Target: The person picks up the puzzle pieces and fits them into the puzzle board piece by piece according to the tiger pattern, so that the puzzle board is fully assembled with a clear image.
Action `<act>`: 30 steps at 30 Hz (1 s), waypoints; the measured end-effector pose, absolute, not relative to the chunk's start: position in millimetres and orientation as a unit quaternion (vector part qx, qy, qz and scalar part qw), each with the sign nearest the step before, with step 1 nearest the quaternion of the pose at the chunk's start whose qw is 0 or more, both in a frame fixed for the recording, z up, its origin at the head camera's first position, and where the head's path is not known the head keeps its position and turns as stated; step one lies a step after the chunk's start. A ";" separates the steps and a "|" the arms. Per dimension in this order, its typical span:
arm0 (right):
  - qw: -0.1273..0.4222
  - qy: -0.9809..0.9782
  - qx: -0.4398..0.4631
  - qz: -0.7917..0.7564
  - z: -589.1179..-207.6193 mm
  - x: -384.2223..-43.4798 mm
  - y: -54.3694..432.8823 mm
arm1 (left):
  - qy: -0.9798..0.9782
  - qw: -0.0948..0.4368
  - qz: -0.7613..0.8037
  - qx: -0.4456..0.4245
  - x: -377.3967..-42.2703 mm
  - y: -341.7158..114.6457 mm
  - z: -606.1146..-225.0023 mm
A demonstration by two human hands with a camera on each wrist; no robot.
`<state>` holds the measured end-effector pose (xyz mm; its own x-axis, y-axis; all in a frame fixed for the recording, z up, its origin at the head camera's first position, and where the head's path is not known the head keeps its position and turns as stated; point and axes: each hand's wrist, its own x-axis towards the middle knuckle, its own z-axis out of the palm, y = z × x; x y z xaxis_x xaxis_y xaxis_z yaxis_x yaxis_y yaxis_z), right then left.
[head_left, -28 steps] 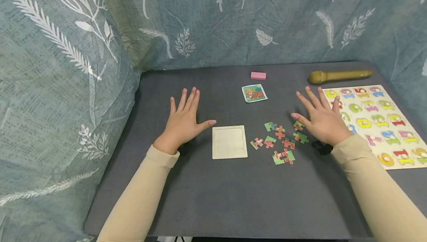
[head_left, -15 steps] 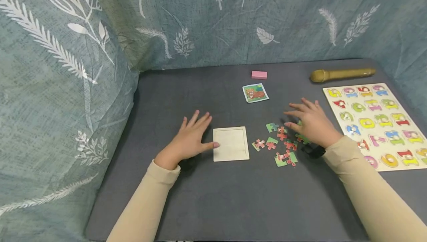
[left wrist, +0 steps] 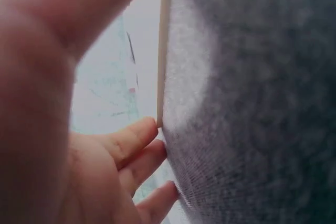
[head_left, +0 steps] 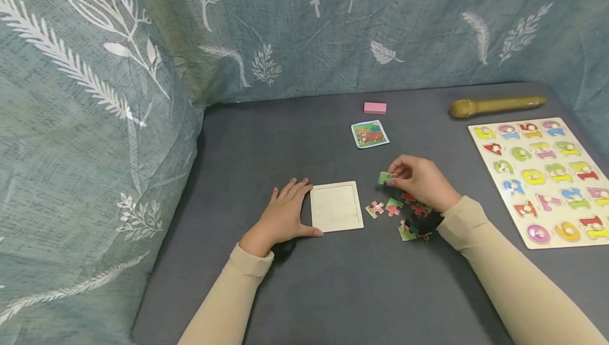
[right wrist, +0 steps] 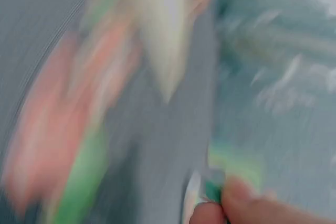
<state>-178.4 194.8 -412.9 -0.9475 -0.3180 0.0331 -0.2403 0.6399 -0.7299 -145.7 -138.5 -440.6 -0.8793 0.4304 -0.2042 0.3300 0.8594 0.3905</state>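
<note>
Over the left half of the table [head_left: 266, 144], the left hand [head_left: 280, 215] touches the near side of a pale square tray [head_left: 336, 206]: its thumb lies at the tray's near left corner and its fingers, close together and well parted from the thumb, reach the far left corner. This looks a sound way to brace the tray, provided the touch stays light and the thumb keeps off the recess. Right of the tray's far right corner, the right hand [head_left: 423, 181] pinches a green-blue puzzle piece [head_left: 385, 177] between thumb and fingers; whether it is off the table cannot be told. Holding it by the edges, picture side up, should leave its tabs visible. Care seems due with the low wrist, whose dark device [head_left: 423, 222] hangs over the loose pieces [head_left: 393, 207] and could nudge them.

As for writing, the picture card [head_left: 370, 134] and the pink block [head_left: 375, 108] near the far edge show none legible, nor does the microphone-shaped object [head_left: 497, 106] by the far right corner. On the number board [head_left: 509, 197] along the right edge, a yellow 5 and red 4 seem readable; no brand is.
</note>
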 end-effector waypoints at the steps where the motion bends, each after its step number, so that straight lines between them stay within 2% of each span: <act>1: 0.062 0.893 -0.146 -0.421 -411.7 -176.2 186.5 | 0.954 0.141 0.176 0.196 -145.3 -137.0 -441.1; 5: 0.104 0.869 -0.127 -0.466 -415.1 -168.0 151.5 | 0.955 0.139 0.178 0.190 -143.5 -131.9 -440.9; 8: 0.104 0.880 -0.112 -0.451 -422.3 -164.3 133.5 | 0.955 0.138 0.180 0.192 -143.4 -128.7 -439.0; 14: 0.065 0.904 -0.094 -0.412 -431.1 -162.0 120.7 | 0.956 0.142 0.169 0.193 -146.2 -126.1 -436.0; 24: 0.016 0.926 -0.128 -0.355 -435.6 -163.6 119.0 | 0.959 0.136 0.164 0.188 -146.4 -127.8 -436.1; 27: -0.015 0.935 -0.163 -0.315 -434.2 -157.7 123.3 | 0.958 0.135 0.167 0.190 -144.6 -127.6 -436.3; 30: -0.054 0.935 -0.241 -0.253 -431.9 -147.5 130.5 | 0.957 0.138 0.169 0.191 -143.2 -126.9 -436.7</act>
